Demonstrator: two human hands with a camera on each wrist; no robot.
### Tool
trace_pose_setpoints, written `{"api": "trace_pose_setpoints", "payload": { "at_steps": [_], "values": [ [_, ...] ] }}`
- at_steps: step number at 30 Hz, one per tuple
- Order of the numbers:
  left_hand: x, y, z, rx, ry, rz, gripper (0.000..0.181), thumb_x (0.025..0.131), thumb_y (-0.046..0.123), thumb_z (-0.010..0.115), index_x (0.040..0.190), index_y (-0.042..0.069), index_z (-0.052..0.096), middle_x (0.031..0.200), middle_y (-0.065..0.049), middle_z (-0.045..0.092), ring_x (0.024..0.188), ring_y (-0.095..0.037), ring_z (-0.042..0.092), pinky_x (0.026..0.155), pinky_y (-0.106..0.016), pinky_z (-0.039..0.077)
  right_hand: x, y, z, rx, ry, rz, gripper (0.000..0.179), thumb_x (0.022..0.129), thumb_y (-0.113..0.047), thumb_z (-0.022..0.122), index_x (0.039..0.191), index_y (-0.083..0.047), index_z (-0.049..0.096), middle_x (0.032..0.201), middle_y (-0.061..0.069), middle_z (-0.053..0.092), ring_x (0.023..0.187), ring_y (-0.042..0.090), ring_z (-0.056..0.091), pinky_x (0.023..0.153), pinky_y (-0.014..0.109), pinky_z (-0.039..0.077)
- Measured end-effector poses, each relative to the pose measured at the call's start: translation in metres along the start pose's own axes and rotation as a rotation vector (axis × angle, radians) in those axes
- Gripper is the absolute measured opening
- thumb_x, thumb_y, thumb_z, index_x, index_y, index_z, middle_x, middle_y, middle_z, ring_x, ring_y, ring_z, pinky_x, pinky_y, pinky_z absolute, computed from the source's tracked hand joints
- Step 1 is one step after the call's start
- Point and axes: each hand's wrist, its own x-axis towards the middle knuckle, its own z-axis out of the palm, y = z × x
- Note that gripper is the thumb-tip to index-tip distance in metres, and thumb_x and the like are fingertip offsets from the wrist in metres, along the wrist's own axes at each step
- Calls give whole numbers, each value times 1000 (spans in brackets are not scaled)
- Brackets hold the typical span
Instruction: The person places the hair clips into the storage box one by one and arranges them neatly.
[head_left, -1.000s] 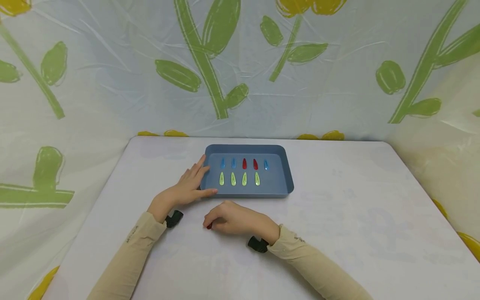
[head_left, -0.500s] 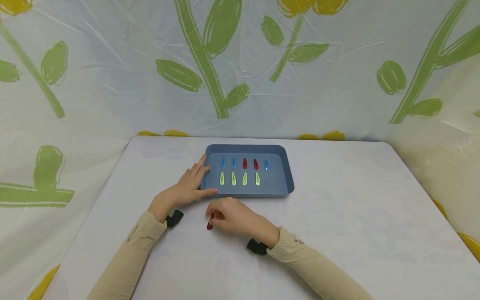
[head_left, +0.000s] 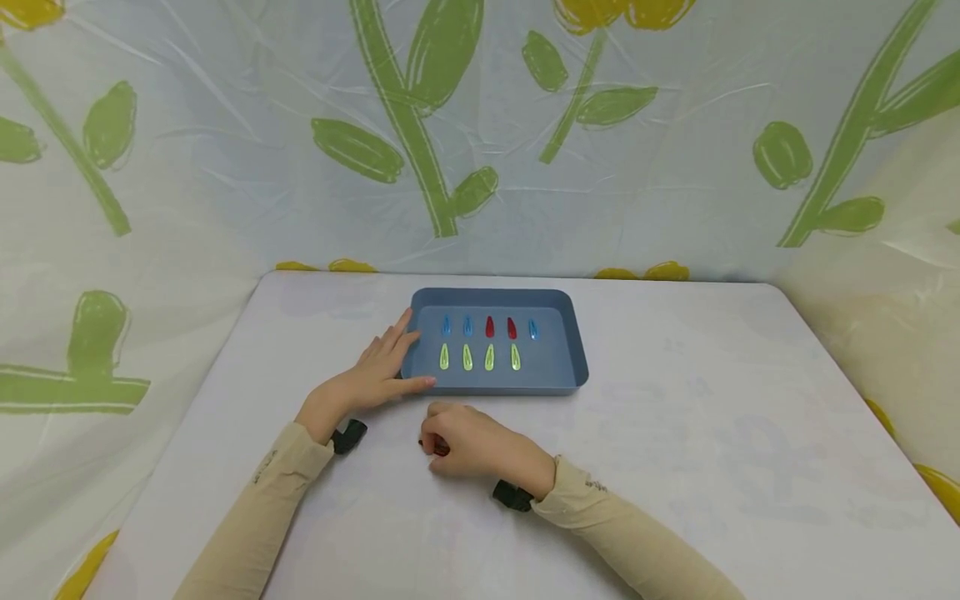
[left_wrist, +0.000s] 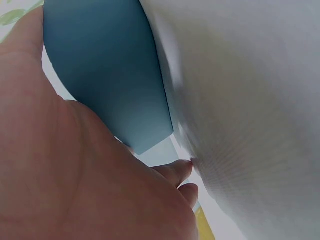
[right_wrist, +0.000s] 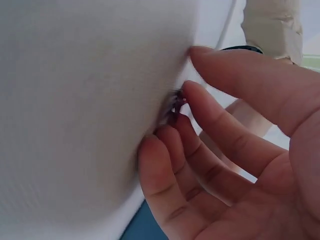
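Note:
My left hand (head_left: 367,377) spreads over the left end of a blue-grey tray (head_left: 553,354), fingers along its side and thumb at the front rim. In the left wrist view the tray's outer wall (left_wrist: 107,65) rises beside that hand. Just in front of the tray, my right hand (head_left: 480,442) holds a red snap hair clip (head_left: 441,448) at its curled fingertips, low at the tabletop. The right wrist view shows this clip (right_wrist: 176,102), dark, between the index and middle fingertips, partly hidden; the thumb (right_wrist: 225,67) is apart from it, its tip at the table.
Inside the tray, a back row has blue hair clips (head_left: 468,326) and red hair clips (head_left: 490,327), with another blue clip (head_left: 533,329) at its right end. Several light-green clips (head_left: 489,357) form the front row. A leaf-patterned sheet (head_left: 480,192) hangs behind the white table (head_left: 690,417).
The red clip has turned from pointing toward the tray to lying crosswise in my right fingers, and the right hand has shifted slightly right. My left hand and the tray stay put.

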Motion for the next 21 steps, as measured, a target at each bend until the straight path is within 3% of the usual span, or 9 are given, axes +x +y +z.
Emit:
{"api": "trace_pose_setpoints", "payload": {
  "at_steps": [4,11,21],
  "values": [
    [0,1,-1,5,-4,-4,95,94,61,56,156,-1,19,164,-7,-19,149,-44,-1,117,-61,2,-1,-2,-2,-26,15,0,15,79,2,74,79,-12,69,77,-5,52,65,4,45,59,15,37],
    [0,0,0,-2,-2,0,95,94,62,55,156,-1,19,164,-7,-19,148,-45,-1,116,-63,2,-1,-5,-2,-105,46,11,25,77,3,75,67,-15,62,67,-8,49,62,4,43,54,15,33],
    [2,0,-2,2,-6,-9,97,93,63,56,156,0,19,164,-7,-19,148,-45,-1,116,-62,2,0,-6,-1,-191,101,-8,20,75,5,72,71,-14,69,67,-9,57,61,4,49,57,17,39]
  ]
}}
